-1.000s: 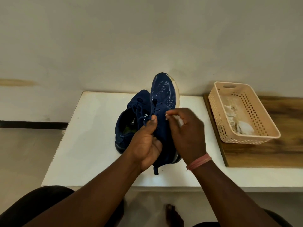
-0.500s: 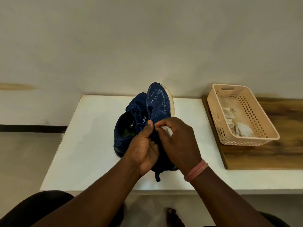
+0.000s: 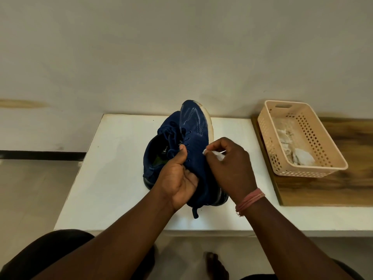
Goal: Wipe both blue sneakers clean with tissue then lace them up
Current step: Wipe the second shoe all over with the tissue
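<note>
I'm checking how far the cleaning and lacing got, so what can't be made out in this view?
- Held sneaker: its heel and laced part are hidden behind the left hand and right hand.
- Second sneaker: its right side is hidden by the held one; lace state unclear.
- White scrap pinched in the right hand: mostly hidden by fingers, too small to identify.
- Tissues in the basket: crumpled, count unclear.

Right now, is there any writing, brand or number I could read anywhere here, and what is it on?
Nothing can be read.
Small white mark on the tongue label inside the resting sneaker: too small and blurred to read.
Held sneaker, gripped by the left hand: no text shows.
Tissue pinched in the right hand: blank.
Basket and white table: no labels visible.
</note>
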